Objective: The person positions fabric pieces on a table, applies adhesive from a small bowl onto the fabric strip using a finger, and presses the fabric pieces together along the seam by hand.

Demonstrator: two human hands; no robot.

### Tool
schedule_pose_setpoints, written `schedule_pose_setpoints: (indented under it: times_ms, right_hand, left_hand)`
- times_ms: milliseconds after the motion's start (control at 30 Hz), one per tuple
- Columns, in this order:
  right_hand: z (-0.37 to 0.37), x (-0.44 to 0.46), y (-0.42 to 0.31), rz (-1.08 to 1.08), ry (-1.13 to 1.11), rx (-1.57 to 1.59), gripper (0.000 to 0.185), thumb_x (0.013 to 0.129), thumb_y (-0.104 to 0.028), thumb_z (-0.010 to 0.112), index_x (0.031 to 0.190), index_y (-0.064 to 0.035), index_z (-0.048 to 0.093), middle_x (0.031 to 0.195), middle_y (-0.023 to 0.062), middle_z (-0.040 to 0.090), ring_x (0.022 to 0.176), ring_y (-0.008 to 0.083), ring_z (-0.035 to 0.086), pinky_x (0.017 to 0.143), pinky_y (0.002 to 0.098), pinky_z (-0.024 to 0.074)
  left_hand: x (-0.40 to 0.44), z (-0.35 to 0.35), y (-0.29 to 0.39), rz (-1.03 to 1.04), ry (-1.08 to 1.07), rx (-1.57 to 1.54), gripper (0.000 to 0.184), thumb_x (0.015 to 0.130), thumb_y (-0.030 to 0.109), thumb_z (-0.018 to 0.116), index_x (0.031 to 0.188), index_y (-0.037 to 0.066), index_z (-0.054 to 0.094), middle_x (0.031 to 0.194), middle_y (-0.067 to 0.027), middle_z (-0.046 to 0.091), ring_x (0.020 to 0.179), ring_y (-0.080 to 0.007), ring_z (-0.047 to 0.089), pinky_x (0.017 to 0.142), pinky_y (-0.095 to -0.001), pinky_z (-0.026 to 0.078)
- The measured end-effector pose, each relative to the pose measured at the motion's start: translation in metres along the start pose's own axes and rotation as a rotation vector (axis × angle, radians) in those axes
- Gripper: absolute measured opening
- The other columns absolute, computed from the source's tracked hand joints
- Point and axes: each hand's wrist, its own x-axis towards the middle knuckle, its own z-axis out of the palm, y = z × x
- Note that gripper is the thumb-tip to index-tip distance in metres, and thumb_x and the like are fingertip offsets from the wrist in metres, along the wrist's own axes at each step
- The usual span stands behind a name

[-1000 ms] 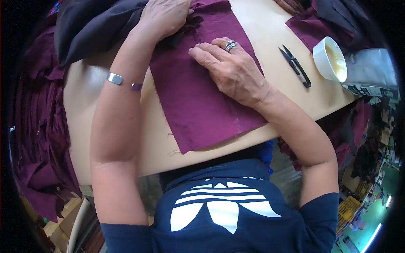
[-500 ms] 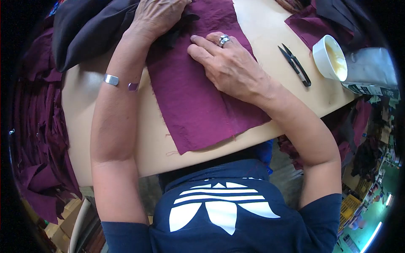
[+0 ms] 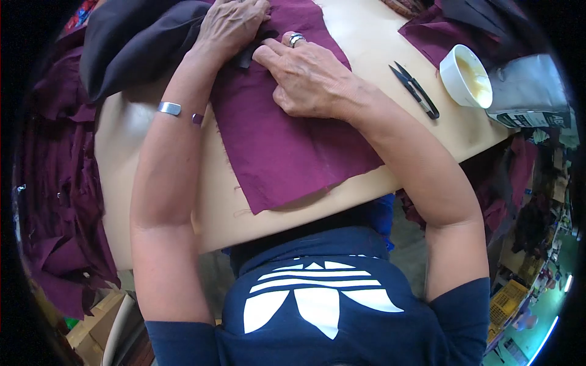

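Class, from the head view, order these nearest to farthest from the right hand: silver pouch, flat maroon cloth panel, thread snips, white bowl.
1. Flat maroon cloth panel: beneath the right hand.
2. Thread snips: to the hand's right.
3. White bowl: farther right, past the snips.
4. Silver pouch: rightmost, beyond the bowl.

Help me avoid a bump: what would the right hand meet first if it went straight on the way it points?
Probably the dark cloth flap in front of the right hand, which it may already touch, then the left hand just beyond; depth is unclear here.
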Motion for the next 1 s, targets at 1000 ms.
schedule_pose_setpoints:
  times_ms: [1000]
  right_hand:
    - [-0.018,-0.085,-0.064,-0.297,0.197,-0.027,0.049,0.077,-0.011,0.055,0.125,-0.0057,0.054,0.081,0.0151,0.062,0.078,0.0251,0.064,0.075,0.0351,0.0544]
  left_hand:
    - [-0.039,-0.021,0.033,-0.417,-0.065,-0.535,0.018,0.083,0.022,0.063,0.095,0.009,0.060,0.102,-0.0083,0.059,0.096,-0.0280,0.057,0.087,-0.0378,0.044]
